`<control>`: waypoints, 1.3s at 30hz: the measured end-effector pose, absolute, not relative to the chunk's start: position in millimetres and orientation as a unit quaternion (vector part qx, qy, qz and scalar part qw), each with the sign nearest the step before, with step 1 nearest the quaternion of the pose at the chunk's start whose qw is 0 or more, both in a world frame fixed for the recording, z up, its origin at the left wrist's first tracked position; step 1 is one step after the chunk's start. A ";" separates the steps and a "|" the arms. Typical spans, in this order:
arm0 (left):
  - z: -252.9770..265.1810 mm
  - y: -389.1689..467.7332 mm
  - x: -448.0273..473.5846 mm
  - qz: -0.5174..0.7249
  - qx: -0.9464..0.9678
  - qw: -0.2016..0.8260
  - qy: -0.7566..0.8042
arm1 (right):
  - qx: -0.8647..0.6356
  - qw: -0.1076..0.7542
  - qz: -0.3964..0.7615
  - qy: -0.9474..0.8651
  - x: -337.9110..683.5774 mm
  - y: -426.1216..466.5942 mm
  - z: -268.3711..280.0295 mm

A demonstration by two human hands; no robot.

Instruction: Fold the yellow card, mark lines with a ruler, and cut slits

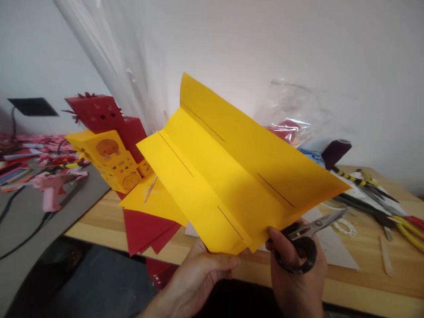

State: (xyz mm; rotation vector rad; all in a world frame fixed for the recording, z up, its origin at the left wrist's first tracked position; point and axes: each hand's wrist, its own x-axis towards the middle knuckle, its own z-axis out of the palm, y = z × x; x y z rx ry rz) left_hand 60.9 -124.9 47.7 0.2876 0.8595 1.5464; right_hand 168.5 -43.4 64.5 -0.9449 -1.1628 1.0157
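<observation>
A large sheet of yellow paper [218, 163] with fold creases and several straight dark lines is held up in front of me. My left hand [208, 269] pinches its lower edge between thumb and fingers. At the lower right edge, my right hand [298, 274] has its thumb at the paper, and fingers run through the black handles of a pair of scissors [301, 247]. The scissors' blades point up and to the right, apart from the lines. Part of the right fingers is hidden behind the sheet and the handles.
Behind on the left stand a yellow decorated paper box [115, 159] and a red one [96, 112]. Red sheets [145, 229] lie on the wooden table [96, 218]. A pink glue gun [51, 190] is far left; pliers [406, 227] and a wooden stick [386, 256] lie right.
</observation>
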 end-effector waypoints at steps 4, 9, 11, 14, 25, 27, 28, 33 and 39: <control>44.1 -126.2 59.4 0.669 0.099 0.655 0.336 | -0.412 0.618 0.419 -0.522 169.1 -45.5 67.7; 41.9 -123.7 58.1 0.634 0.117 0.687 0.337 | -0.410 0.615 0.458 -0.493 171.8 -45.9 48.9; 42.0 -122.9 58.2 0.637 0.118 0.679 0.344 | -0.416 0.605 0.476 -0.485 172.4 -46.1 45.3; 41.5 -122.9 57.9 0.628 0.113 0.688 0.345 | -0.430 0.607 0.444 -0.499 172.4 -47.0 50.9; 45.3 -122.2 60.6 0.611 0.135 0.656 0.423 | -0.453 0.590 0.404 -0.532 174.3 -43.9 55.3; 46.2 -122.9 60.4 0.610 0.143 0.640 0.445 | -0.457 0.588 0.426 -0.513 174.9 -44.3 52.2; 46.5 -123.1 60.2 0.610 0.146 0.631 0.456 | -0.456 0.585 0.438 -0.507 175.2 -44.5 50.5; 50.7 -121.3 61.0 0.638 0.197 0.589 0.455 | -0.455 0.566 0.462 -0.510 178.7 -45.1 40.8; 56.4 -116.2 60.0 0.714 0.206 0.491 0.453 | -0.451 0.543 0.439 -0.557 185.1 -43.3 38.1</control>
